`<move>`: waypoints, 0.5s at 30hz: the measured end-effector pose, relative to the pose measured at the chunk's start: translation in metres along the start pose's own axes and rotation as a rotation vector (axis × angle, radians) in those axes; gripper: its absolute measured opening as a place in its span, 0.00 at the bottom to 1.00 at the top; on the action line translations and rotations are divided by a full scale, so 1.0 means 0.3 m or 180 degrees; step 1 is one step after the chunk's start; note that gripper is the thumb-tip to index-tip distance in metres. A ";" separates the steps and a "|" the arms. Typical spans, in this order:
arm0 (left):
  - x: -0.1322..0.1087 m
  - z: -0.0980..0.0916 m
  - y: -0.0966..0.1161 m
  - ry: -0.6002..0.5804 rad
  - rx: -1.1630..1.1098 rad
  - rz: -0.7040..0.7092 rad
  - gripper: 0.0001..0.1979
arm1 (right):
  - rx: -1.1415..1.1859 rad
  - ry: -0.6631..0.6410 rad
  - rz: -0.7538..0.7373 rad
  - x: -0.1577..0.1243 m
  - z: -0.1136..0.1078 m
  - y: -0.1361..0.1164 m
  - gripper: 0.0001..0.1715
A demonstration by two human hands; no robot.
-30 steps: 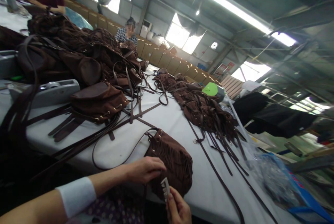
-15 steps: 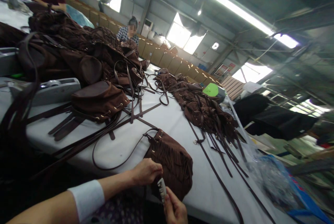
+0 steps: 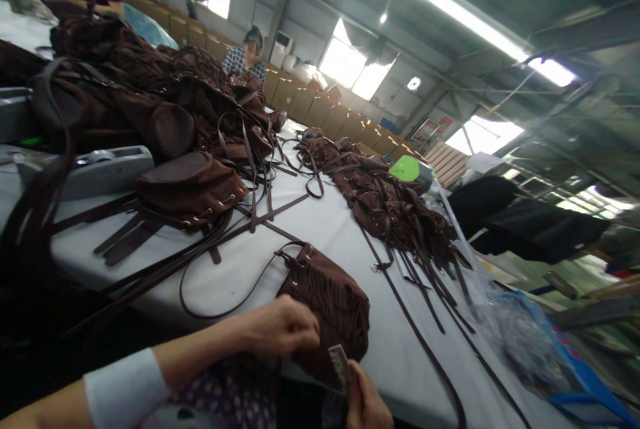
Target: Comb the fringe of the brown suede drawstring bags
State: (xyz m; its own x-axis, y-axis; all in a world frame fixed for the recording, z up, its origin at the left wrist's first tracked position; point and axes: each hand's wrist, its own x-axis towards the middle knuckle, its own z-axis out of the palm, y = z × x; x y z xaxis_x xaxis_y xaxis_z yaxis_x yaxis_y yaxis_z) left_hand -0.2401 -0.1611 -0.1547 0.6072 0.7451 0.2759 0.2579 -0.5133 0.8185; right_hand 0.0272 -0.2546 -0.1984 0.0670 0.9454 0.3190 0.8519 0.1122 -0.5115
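A brown fringed bag (image 3: 337,289) lies at the table's front edge, its thin strap looped out to the left. Over the bag's lower left side is my left hand (image 3: 293,325), fingers curled closed; whatever they pinch is too small to make out. My right hand (image 3: 367,399), at the bottom of the view, grips a small pale toothed strip (image 3: 340,365) between thumb and fingers. The strip stands in front of the bag's lower part, a little apart from my left hand.
Brown bags (image 3: 195,102) are heaped at the left beside a grey tape dispenser (image 3: 107,172). Another row of bags (image 3: 390,202) lies right of centre, long straps trailing forward. A blue-edged plastic bag (image 3: 530,349) is at the right. Two people are beyond the table.
My right hand and the pale strip have shifted right and slightly down. The left hand has moved slightly right, and the gap between it and the strip is wider.
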 end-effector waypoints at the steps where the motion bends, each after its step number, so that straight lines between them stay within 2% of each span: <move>1: 0.027 -0.008 -0.015 0.0392 0.0264 -0.0290 0.16 | -0.0131 -0.0016 -0.0299 0.030 -0.001 0.000 0.25; 2: 0.060 -0.008 -0.038 0.0683 0.0463 -0.0530 0.18 | -0.0271 -0.0030 -0.0575 0.065 0.004 -0.010 0.24; 3: 0.094 -0.002 -0.066 0.0786 0.0603 -0.0665 0.18 | -0.0426 -0.0042 -0.0809 0.104 0.015 -0.027 0.22; 6: 0.168 0.049 -0.158 0.0513 0.0854 -0.0720 0.17 | -0.1035 -0.0218 -0.1183 0.213 0.069 -0.099 0.18; 8: 0.184 0.086 -0.209 0.0261 0.0980 -0.0711 0.17 | -0.1380 -0.0408 -0.1276 0.252 0.110 -0.132 0.20; 11: 0.183 0.116 -0.259 0.0063 0.1137 -0.0746 0.19 | -0.1412 -0.0615 -0.1366 0.235 0.150 -0.134 0.21; 15: 0.198 0.115 -0.286 -0.0082 0.1303 -0.0833 0.21 | -0.1015 -0.0884 -0.1349 0.118 0.155 -0.096 0.21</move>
State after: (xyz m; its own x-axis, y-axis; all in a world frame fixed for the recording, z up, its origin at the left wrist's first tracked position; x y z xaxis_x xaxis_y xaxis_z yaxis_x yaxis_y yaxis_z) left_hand -0.2002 -0.0875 -0.2258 0.4995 0.8635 0.0704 0.6759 -0.4392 0.5918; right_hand -0.0190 -0.2102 -0.2096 -0.4143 0.8878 0.2005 0.8916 0.4401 -0.1068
